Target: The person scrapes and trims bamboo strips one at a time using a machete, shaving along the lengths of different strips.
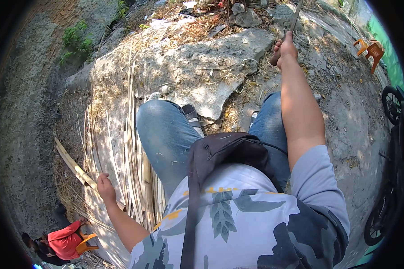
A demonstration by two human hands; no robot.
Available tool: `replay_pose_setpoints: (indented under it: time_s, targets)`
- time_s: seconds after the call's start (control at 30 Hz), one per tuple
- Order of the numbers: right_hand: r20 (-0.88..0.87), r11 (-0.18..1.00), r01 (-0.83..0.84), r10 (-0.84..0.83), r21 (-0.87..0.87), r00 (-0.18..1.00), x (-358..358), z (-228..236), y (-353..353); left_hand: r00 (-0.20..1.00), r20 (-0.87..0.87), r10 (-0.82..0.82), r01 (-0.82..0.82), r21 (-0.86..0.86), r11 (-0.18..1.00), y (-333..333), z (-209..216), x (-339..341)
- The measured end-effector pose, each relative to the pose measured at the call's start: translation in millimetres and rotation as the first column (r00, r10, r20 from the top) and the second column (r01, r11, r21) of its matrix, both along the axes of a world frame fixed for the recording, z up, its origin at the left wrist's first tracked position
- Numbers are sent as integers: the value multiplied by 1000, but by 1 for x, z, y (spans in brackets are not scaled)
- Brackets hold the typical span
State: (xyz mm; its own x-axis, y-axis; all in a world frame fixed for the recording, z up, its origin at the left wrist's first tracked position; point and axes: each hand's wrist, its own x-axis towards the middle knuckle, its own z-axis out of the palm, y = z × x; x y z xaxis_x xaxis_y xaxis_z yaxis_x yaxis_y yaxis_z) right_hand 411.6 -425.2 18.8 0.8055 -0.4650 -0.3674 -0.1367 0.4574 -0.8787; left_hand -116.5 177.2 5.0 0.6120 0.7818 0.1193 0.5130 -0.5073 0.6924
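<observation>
My right hand [284, 50] is closed around the brown handle of a machete [295, 19], raised far out at the upper right. Its narrow blade points away from me and runs out at the top edge. Down at the left, my left hand [106, 188] grips split bamboo [76, 166], whose pale lengths stick out past my fingers toward the far left. Between that hand and my left knee lies a bundle of long, thin bamboo strips [133, 179] on the ground.
A broken concrete slab [202, 67] lies before my feet, with dry straw and rubble beyond. A person in a red top [65, 242] sits on an orange chair at the lower left. At right are another orange chair [371, 51] and a motorbike [393, 105]. A black waist bag [229, 150] rests on my lap.
</observation>
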Motion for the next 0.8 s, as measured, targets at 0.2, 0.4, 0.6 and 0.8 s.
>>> replay_pose_setpoints:
  time_s: [0.2,0.4,0.6,0.8]
  targets:
    - [-5,999,-26,26,-19,1000,1,-7,2,913,-161,374,-162,700,695,57,1,-49]
    - [-16,995,-94,93,-26,996,-7,8,17,915,344,-213,263,-105,959,-107,65,67]
    - [-45,999,-40,40,13,998,-9,-12,-6,279,387,-879,888,245,389,-259,185,150]
    - [-40,994,-106,106,15,994,-23,11,8,-133,603,-787,815,518,260,-323,250,153]
